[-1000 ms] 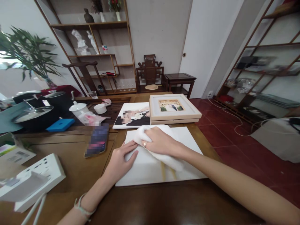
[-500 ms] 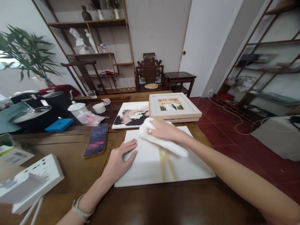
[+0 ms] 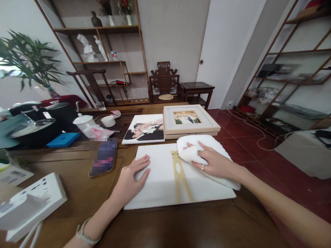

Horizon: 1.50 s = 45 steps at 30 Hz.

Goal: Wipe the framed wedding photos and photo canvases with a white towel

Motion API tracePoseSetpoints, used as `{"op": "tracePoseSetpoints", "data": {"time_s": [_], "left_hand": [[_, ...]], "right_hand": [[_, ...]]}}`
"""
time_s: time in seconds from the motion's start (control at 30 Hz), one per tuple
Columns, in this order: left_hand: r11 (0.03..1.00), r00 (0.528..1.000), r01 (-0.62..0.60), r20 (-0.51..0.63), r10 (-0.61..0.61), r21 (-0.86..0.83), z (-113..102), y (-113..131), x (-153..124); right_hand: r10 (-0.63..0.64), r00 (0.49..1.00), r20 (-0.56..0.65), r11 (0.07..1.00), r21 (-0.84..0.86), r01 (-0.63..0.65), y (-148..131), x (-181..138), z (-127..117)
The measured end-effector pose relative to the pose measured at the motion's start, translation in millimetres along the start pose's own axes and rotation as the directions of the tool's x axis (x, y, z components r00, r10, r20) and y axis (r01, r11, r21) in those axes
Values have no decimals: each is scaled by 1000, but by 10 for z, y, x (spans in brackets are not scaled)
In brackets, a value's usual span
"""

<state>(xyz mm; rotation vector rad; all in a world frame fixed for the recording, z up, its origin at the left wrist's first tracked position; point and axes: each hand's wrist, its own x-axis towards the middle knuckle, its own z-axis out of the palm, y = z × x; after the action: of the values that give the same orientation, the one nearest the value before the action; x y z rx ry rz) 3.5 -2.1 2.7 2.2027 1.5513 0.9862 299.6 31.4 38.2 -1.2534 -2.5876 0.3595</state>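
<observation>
A white flat panel [image 3: 157,182] with a gold stand piece [image 3: 181,179] on it lies on the wooden table in front of me. My left hand [image 3: 131,175] rests flat on the panel's left edge, fingers apart. My right hand [image 3: 212,162] grips a white cloth [image 3: 196,150] and presses it on the panel's far right part. Just beyond the panel lie a frameless photo print [image 3: 146,129] and a cream framed photo [image 3: 190,119].
A phone [image 3: 103,156] lies left of the panel. A white box [image 3: 28,203] sits at the near left. Black pots [image 3: 33,125], a blue pad [image 3: 62,139], a white teapot [image 3: 82,120] and cup [image 3: 108,120] stand at the far left. Shelves and chairs line the walls.
My right hand has swept the cloth from the panel's far middle across to its right side, uncovering the gold stand piece. My left hand stayed on the panel's left edge.
</observation>
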Motion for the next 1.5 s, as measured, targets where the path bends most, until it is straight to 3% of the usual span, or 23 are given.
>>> {"op": "tracePoseSetpoints", "data": {"time_s": [0.1, 0.23, 0.4, 0.53, 0.63, 0.77, 0.97, 1.13, 1.33, 1.5], "left_hand": [[1000, 1000, -3, -1, 3, -1, -10, 4, 1], [1000, 1000, -8, 2, 8, -3, -20, 6, 0], [1000, 1000, 1, 16, -1, 1, -15, 8, -2], [1000, 1000, -7, 10, 7, 13, 3, -12, -2], [999, 1000, -22, -4, 22, 24, 16, -41, -3], [999, 999, -36, -11, 36, 30, 14, -59, -5], [999, 999, -30, 15, 30, 18, -19, -23, -3], [1000, 1000, -21, 22, 21, 6, -21, -12, 2], [1000, 1000, -18, 20, 18, 11, -13, -20, -6], [1000, 1000, -27, 8, 27, 15, 3, -50, -10]], "right_hand": [[-86, 996, 5, 995, -40, 86, -5, 105, -3], [-23, 999, 40, 1000, 4, 22, -4, 92, -29], [85, 976, 200, 990, 90, -105, -245, -413, -94], [21, 967, 254, 959, 268, -91, -525, -880, -180], [22, 965, 261, 945, 310, -106, -595, -982, -205], [119, 963, 241, 956, 233, -176, -397, -740, -152], [186, 979, 82, 979, 68, -192, 92, -50, -72], [203, 979, -3, 976, 76, -202, 176, 154, -60], [183, 979, 90, 982, 35, -187, -107, -271, -29], [146, 959, 244, 975, 128, -181, -524, -734, -180]]}}
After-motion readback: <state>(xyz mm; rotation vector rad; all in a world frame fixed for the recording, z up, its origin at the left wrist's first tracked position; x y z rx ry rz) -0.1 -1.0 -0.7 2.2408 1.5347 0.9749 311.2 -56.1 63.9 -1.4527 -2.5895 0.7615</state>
